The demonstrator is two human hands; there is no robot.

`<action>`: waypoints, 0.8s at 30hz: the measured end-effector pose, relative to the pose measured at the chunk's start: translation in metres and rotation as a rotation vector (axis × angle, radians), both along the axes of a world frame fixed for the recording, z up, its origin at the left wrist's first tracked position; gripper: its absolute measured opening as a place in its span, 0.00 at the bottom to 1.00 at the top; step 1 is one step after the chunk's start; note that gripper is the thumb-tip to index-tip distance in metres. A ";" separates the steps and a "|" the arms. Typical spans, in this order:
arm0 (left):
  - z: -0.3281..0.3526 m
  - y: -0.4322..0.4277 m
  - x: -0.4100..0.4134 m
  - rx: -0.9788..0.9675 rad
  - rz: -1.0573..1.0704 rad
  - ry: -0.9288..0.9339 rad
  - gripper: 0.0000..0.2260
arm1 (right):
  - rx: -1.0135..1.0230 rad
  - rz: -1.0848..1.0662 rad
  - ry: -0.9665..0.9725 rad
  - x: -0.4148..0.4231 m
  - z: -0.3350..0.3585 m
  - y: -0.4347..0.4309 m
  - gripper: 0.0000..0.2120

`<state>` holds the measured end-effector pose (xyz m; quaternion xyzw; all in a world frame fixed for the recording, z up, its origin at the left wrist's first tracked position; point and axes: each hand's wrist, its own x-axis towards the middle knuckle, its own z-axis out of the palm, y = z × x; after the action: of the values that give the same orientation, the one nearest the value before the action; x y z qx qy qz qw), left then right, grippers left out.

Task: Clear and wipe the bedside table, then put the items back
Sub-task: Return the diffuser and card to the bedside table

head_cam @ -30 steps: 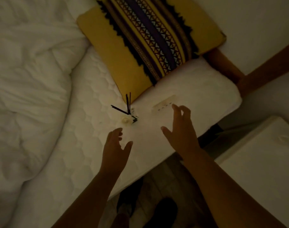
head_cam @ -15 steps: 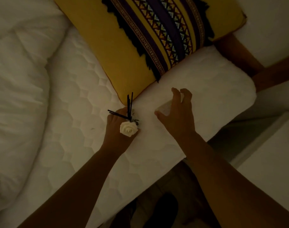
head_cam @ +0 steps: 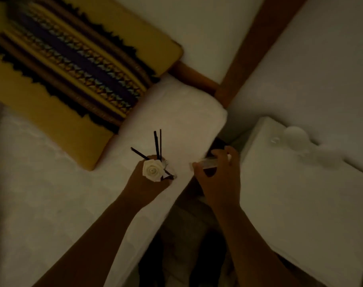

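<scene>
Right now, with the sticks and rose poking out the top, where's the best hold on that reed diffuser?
Low, around the body, from the side nearest the person, as the left hand does. The dark sticks fan upward and the white rose sits at the neck, so a hold from above would probably bend or dislodge them. The body of the diffuser is hidden in the hand, so its shape cannot be judged.

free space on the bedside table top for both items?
Yes. Bedside table is bare across its near and middle top; only the far corner by the wall holds a small clear object. Left hand grips the rose diffuser, right hand a pale flat item.
</scene>
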<state>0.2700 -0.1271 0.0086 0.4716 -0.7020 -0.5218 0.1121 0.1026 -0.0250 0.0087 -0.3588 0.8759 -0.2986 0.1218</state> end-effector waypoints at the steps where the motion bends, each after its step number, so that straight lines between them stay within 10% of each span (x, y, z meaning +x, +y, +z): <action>1: 0.005 0.004 -0.013 0.000 -0.040 0.010 0.21 | 0.010 -0.043 0.009 -0.010 0.001 0.011 0.32; 17: -0.014 0.220 -0.315 0.169 -0.531 -0.130 0.34 | 0.151 -0.702 0.028 -0.237 -0.022 0.307 0.28; 22: -0.029 0.249 -0.382 -0.016 -0.750 -0.009 0.08 | 0.237 -0.692 0.076 -0.279 -0.037 0.340 0.29; 24: -0.037 0.255 -0.397 -0.055 -0.786 -0.018 0.13 | 0.300 -0.679 0.095 -0.290 -0.045 0.345 0.30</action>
<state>-0.1270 0.1276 -0.0286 0.1681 -0.8437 -0.5019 -0.0896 -0.1873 0.3197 -0.0360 -0.0396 0.9837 -0.1735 0.0261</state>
